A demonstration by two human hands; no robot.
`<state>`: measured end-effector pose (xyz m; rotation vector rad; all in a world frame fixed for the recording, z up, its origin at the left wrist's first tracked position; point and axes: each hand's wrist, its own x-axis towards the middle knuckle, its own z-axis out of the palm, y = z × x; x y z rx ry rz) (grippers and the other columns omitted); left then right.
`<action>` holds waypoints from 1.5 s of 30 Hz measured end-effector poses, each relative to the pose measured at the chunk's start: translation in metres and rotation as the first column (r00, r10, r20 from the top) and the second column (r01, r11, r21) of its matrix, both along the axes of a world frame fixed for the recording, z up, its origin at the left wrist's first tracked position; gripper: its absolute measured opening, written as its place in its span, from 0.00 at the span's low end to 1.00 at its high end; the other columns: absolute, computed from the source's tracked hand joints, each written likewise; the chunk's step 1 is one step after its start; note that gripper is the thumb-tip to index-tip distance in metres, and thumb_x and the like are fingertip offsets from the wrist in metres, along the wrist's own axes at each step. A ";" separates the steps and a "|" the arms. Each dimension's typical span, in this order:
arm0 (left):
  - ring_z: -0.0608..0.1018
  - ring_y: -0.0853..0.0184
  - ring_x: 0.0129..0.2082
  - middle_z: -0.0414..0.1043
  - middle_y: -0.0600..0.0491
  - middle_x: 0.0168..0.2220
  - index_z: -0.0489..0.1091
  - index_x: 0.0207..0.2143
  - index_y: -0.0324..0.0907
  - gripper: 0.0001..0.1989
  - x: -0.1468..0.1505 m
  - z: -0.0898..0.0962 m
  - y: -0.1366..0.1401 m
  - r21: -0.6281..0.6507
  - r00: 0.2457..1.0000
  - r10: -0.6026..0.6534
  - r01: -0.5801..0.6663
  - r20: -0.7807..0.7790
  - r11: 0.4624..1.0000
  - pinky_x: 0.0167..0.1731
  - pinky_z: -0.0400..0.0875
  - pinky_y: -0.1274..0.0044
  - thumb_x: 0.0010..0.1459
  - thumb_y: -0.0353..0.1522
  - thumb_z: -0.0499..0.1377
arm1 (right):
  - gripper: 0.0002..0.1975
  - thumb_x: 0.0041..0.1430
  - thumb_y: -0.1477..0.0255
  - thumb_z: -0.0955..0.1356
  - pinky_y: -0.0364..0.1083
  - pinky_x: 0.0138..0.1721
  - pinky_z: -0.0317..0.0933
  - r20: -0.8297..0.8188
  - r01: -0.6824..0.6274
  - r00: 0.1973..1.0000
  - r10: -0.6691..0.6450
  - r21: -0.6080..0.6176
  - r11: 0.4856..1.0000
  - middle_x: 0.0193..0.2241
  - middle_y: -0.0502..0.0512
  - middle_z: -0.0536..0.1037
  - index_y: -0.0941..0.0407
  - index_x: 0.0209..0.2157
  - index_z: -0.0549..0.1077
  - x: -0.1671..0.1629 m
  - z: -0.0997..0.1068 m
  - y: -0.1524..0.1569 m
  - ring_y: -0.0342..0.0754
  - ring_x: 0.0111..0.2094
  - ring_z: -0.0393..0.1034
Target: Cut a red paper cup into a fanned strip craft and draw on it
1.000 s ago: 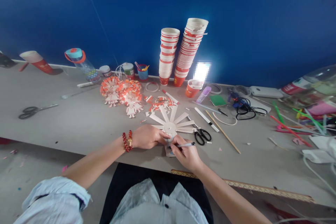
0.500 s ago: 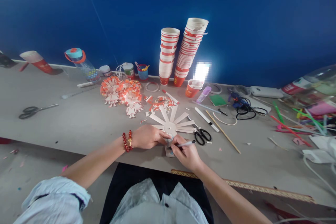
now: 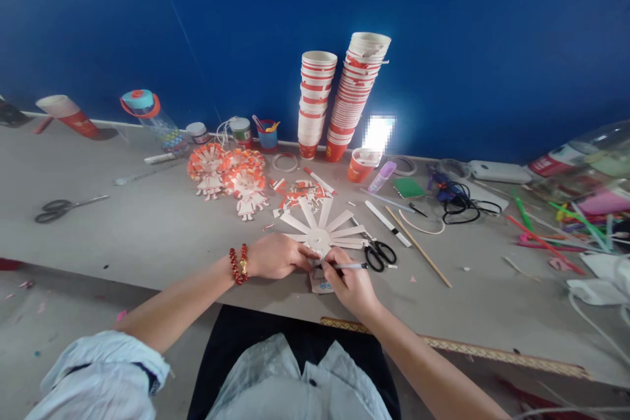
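A small piece of paper (image 3: 322,287) with a bluish drawing lies at the near edge of the table, partly hidden by my fingers. My left hand (image 3: 278,256), with a red bead bracelet on its wrist, presses this paper down with curled fingers. My right hand (image 3: 350,282) grips a grey-and-black pen (image 3: 353,266), its tip end over the upper part of the paper. Just beyond both hands lies a white paper cup cut into spread strips (image 3: 319,238). Black-handled scissors (image 3: 380,255) rest to the right of it.
Tall cup stacks (image 3: 315,105) stand by the blue wall. Orange-maned paper figures (image 3: 246,193) lie left, near paper scraps (image 3: 305,194). A wooden stick (image 3: 418,248), a glue stick (image 3: 382,177) and a green pad (image 3: 408,188) are right. Other scissors (image 3: 62,210) lie far left.
My right hand has moved slightly up the paper, and the pen lies more level. More of the bluish drawing shows below. The left hand stays almost in place.
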<state>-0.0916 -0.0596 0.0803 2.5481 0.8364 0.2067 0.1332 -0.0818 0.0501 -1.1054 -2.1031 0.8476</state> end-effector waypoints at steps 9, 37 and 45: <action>0.78 0.67 0.46 0.72 0.63 0.55 0.77 0.42 0.55 0.17 0.000 0.001 0.000 -0.011 1.000 0.012 -0.012 -0.002 1.000 0.40 0.69 0.80 0.60 0.26 0.54 | 0.06 0.60 0.72 0.60 0.41 0.24 0.53 -0.003 -0.035 0.999 0.035 0.007 0.999 0.20 0.46 0.67 0.53 0.29 0.63 0.002 0.000 -0.002 0.44 0.20 0.63; 0.77 0.68 0.50 0.69 0.65 0.57 0.75 0.46 0.56 0.21 -0.001 0.001 -0.001 -0.035 1.000 0.003 -0.003 0.003 0.999 0.44 0.68 0.81 0.59 0.24 0.53 | 0.06 0.60 0.72 0.61 0.40 0.24 0.53 -0.014 -0.054 0.998 0.054 -0.020 0.998 0.19 0.46 0.68 0.53 0.28 0.63 0.002 0.000 -0.001 0.43 0.20 0.62; 0.77 0.67 0.50 0.69 0.66 0.57 0.75 0.45 0.56 0.20 -0.001 0.002 -0.001 -0.023 1.000 0.013 -0.013 -0.006 1.000 0.43 0.69 0.80 0.58 0.24 0.54 | 0.06 0.60 0.73 0.61 0.40 0.25 0.52 -0.028 -0.058 0.998 0.057 -0.019 0.998 0.19 0.45 0.66 0.53 0.28 0.62 0.002 -0.003 -0.001 0.43 0.20 0.61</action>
